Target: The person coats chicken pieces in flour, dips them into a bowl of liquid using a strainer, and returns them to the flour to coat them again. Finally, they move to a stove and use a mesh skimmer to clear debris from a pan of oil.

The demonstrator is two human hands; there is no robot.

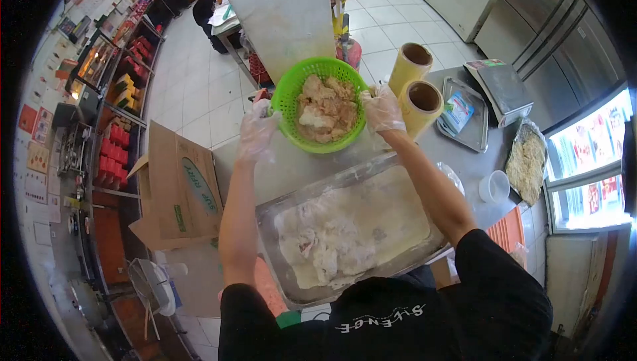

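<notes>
A bright green plastic colander (285, 99) stands at the far side of the metal table, holding breaded-looking raw meat pieces (325, 109). My left hand (257, 134), in a clear plastic glove, is closed on the colander's left rim. On the opposite side my right hand (383, 110), gloved the same way, grips its right rim. Nearer my body lies a large metal tray (269, 265) with a layer of white flour (391, 208). Flour-covered pieces (325, 241) are heaped in the tray's left half.
Two yellow wrap rolls (421, 105) stand just right of my right hand. Behind them are a small tray (481, 119) and a scale (501, 89). A cardboard box (179, 195) flanks my left arm. A clear plastic cup (494, 187) and a filled bag (527, 162) sit farther right.
</notes>
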